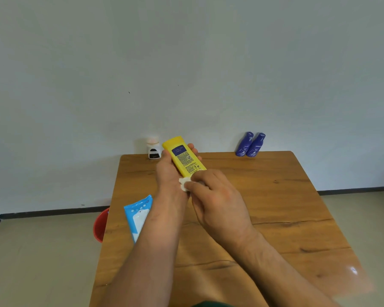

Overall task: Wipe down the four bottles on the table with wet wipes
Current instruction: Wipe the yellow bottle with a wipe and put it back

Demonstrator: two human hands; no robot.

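Note:
My left hand (167, 173) grips a yellow tube-shaped bottle (183, 155) from below and holds it tilted above the table's far middle. My right hand (217, 196) pinches a crumpled white wet wipe (185, 183) against the bottle's lower end. A small white bottle (153, 148) with a dark label stands at the table's far edge, just left of the yellow one. Two purple bottles (250, 144) stand side by side at the far right edge. A blue pack of wet wipes (138, 216) lies on the table's left side, partly hidden by my left forearm.
The wooden table (275, 207) stands against a plain white wall. A red bucket (101, 224) sits on the floor beside the table's left edge.

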